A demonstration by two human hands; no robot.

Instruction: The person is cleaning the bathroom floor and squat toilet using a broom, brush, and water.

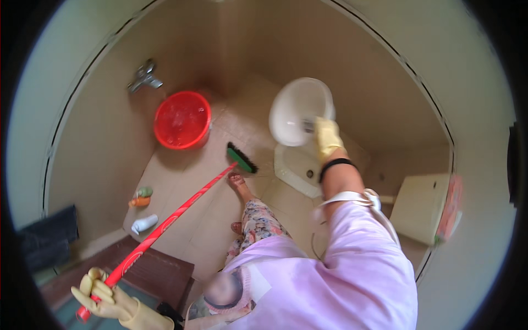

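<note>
In a cream rubber glove, my left hand is at the lower left, its fingers bent round the upper end of a red-handled broom. The handle slants to the floor, where its green head with black bristles rests close to my foot. My right hand, gloved in pale yellow, reaches forward to the rim of a white oval bowl. Something grey shows beside its fingers inside the bowl, too blurred to name. Most of those fingers are hidden. Below the bowl lies a white angular basin with a drain hole.
Left of centre stands a red bucket of water under a wall tap. Several small bottles, one white, lie by the left wall. A dark brown threshold crosses the lower left. A white box-like fixture is at right.
</note>
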